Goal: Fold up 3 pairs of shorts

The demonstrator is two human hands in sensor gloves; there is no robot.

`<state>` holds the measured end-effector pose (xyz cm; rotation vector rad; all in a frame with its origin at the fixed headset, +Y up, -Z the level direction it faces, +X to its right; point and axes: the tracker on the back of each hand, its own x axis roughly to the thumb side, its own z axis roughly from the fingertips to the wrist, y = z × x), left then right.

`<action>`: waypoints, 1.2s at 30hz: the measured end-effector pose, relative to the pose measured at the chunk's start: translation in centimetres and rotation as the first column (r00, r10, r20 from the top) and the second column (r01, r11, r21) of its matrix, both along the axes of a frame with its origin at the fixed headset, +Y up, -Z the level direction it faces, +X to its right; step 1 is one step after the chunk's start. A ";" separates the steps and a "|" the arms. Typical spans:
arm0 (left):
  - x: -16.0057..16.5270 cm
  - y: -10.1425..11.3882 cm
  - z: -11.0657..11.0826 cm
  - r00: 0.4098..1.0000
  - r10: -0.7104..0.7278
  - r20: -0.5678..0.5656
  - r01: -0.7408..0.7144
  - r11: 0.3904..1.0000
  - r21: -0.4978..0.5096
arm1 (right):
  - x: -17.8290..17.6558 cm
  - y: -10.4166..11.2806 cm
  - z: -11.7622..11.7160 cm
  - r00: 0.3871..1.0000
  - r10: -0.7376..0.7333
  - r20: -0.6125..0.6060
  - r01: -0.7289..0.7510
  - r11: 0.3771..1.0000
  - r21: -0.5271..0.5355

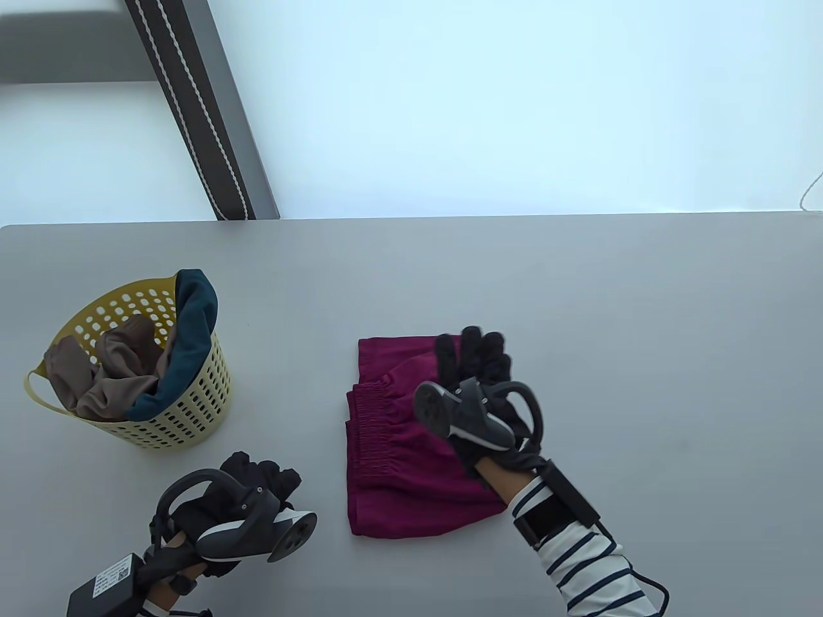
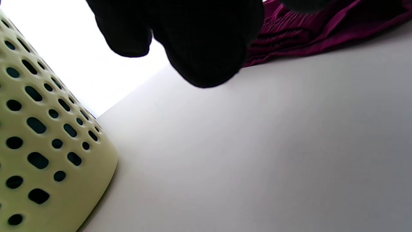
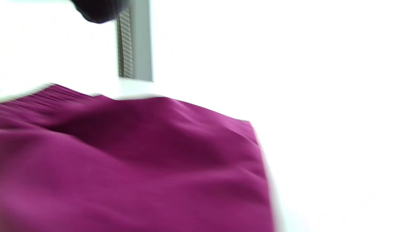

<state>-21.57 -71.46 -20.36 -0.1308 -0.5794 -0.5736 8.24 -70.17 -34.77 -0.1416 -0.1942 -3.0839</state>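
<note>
Near the middle of the grey counter (image 1: 578, 289) a pair of magenta shorts (image 1: 398, 463) is laid out folded, with its gathered elastic waistband turned toward the left. Its far right part is pressed flat by the right hand (image 1: 472, 379), whose fingers (image 1: 472, 350) are kept straight and spread on the cloth. Well apart, near the counter's left front, the left hand (image 1: 244, 495) is held off the shorts; its fingers (image 1: 283, 479) are seen loosely curled, and nothing is gripped by them. Farther left, a perforated yellow basket (image 1: 186, 411) is stood on the counter, and brown shorts (image 1: 106, 376) and teal shorts (image 1: 189, 334) are heaped inside, the teal cloth draped over the rim.
</note>
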 end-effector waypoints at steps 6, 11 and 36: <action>0.0 -0.3 -0.1 1.000 -0.008 -0.003 0.008 1.000 -0.023 | 5.5 -5.6 -2.8 0.934 -0.162 0.319 0.276 0.893 -0.354; 0.0 -0.8 -0.3 1.000 -0.009 -0.007 0.009 0.998 -0.056 | 3.9 -6.1 -2.8 0.935 -0.211 0.285 0.302 0.895 -0.329; -0.1 -1.3 -0.5 1.000 -0.019 -0.017 0.017 0.991 -0.131 | 5.7 5.9 -5.0 0.054 -0.968 0.246 0.998 0.062 0.026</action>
